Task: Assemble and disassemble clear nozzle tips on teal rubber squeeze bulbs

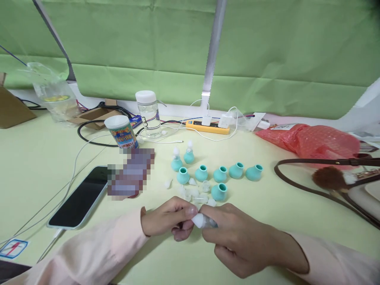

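Observation:
My right hand is wrapped round a small clear tube with a white tip, which points left. My left hand is closed, its thumb and forefinger pinched at that tip; whether something small is between them cannot be made out. Just beyond my hands lie clear and white small parts. Several teal bulbs with open necks stand behind these parts. Two more teal bulbs at the back left of the group carry clear pieces with white tops.
On the left are a phone with a cable, a blurred item, a patterned tub and a clear bottle. A yellow power strip lies behind. On the right are a red bag and a brown strap.

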The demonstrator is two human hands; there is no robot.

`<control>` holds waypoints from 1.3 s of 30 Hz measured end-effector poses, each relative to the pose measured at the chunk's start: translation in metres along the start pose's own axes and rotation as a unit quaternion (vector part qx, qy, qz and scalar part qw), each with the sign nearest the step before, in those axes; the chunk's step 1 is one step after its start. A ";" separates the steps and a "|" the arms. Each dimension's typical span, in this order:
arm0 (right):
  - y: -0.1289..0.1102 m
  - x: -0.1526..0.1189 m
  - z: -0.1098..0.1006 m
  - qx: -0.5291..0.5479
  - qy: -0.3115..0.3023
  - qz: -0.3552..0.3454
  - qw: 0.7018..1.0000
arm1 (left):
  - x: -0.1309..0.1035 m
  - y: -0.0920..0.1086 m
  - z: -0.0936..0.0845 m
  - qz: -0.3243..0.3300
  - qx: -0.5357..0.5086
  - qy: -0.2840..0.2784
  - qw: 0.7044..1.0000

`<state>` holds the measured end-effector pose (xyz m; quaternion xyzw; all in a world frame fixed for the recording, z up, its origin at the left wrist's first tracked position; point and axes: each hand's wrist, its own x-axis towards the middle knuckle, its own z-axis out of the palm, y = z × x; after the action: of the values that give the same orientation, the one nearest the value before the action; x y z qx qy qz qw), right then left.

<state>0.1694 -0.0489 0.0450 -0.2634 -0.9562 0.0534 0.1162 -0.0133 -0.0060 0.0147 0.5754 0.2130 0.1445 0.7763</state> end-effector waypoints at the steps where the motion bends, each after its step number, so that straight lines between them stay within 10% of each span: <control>1: 0.000 0.000 0.000 0.000 0.007 -0.004 1.000 | 0.001 0.000 -0.002 0.000 -0.042 -0.003 0.999; 4: 0.001 0.000 -0.003 0.020 0.007 -0.007 1.000 | 0.002 0.005 -0.009 0.036 -0.082 0.063 0.994; 7: 0.002 0.001 -0.011 0.057 -0.028 0.023 0.998 | -0.001 0.015 -0.020 0.109 0.065 0.254 0.959; 11: 0.006 0.000 -0.015 0.087 -0.036 0.060 0.994 | -0.003 0.020 -0.032 0.107 0.455 0.419 0.778; 16: 0.013 0.003 -0.003 0.183 0.155 0.194 0.951 | 0.003 0.012 -0.035 -0.011 0.677 0.356 0.645; 21: 0.014 0.010 0.000 0.299 0.197 0.295 0.886 | 0.002 0.009 -0.032 0.035 0.680 0.376 0.628; 27: 0.007 0.014 0.003 0.393 0.185 0.311 0.845 | -0.006 0.008 -0.012 0.380 0.615 0.323 0.611; 32: 0.003 0.016 0.007 0.435 0.142 0.324 0.828 | -0.003 0.008 0.002 0.397 0.641 0.257 0.605; 39: 0.006 0.018 0.005 0.562 0.149 0.361 0.729 | -0.001 0.003 0.001 0.411 0.633 0.280 0.593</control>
<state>0.1563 -0.0350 0.0425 -0.4799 -0.5550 0.5789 0.3558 -0.0133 -0.0067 0.0181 0.8800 0.1981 0.4311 -0.0232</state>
